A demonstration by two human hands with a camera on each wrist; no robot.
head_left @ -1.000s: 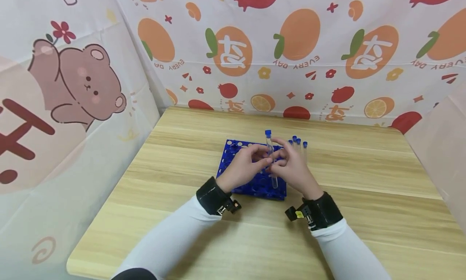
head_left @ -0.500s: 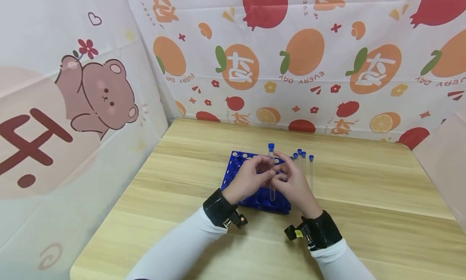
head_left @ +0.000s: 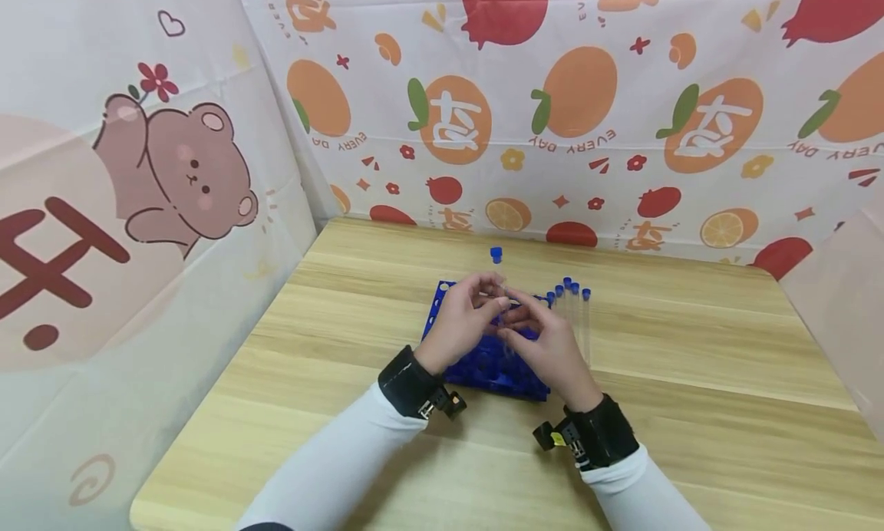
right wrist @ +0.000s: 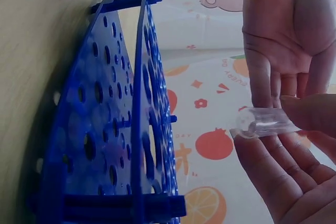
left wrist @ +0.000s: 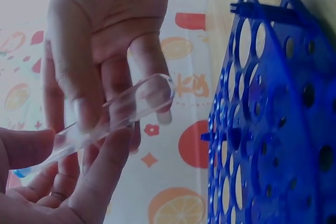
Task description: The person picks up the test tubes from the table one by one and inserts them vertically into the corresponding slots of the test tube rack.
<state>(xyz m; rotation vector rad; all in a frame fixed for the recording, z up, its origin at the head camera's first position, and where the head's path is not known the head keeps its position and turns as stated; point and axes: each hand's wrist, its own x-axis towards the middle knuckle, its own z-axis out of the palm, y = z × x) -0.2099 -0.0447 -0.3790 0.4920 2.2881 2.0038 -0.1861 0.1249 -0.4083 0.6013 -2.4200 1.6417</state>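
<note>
Both hands hold one clear test tube (left wrist: 128, 102) with a blue cap (head_left: 496, 252), above a blue test tube rack (head_left: 486, 368). The left hand (head_left: 457, 320) pinches the tube between thumb and fingers, near its capped end in the left wrist view. The right hand (head_left: 550, 351) has its thumb on one side of the tube and fingers on the other, lower down. In the right wrist view the rounded bottom of the tube (right wrist: 269, 121) sticks out from the fingers, apart from the rack. Part of the tube is hidden by the hands.
Several more test tubes with blue caps (head_left: 586, 294) are at the right side of the rack, partly behind the right hand. Everything is on a wooden table (head_left: 331, 316), with a fruit-print cloth (head_left: 525, 178) hanging behind and a bear-print cloth (head_left: 193, 163) at the left.
The held test tube has moved up and a little left, its cap now standing higher above the hands. Both hands have shifted slightly left with it. The rack has stayed put.
</note>
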